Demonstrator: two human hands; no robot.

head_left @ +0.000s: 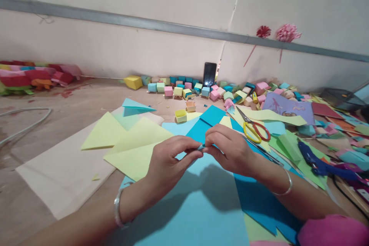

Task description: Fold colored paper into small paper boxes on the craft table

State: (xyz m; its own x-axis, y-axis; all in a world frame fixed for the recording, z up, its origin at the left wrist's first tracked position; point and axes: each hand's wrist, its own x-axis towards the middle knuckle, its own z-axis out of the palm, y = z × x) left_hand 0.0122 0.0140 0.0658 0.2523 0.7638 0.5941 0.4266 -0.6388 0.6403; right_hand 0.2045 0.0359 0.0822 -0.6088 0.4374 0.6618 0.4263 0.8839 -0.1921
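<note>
My left hand [173, 159] and my right hand [229, 149] meet at the middle of the view, above a large light-blue paper sheet [213, 219]. Thumb and fingertips of both pinch a small light-blue piece of paper [201, 147]; most of it is hidden by the fingers. Just behind them lies a folded darker-blue paper [212, 117]. Scissors [253, 128] with yellow and red handles rest beyond my right hand, and a pen [263, 150] lies close to that wrist. Folded pale-yellow paper [135, 144] is beside my left hand.
Several small paper cubes [178, 92] line the wall around an upright phone [209, 74]. An open yellow paper box [181, 116] stands nearer. A blue glue gun [319, 165] and paper scraps crowd the right. Left are a white sheet [63, 177] and a white cable [31, 125].
</note>
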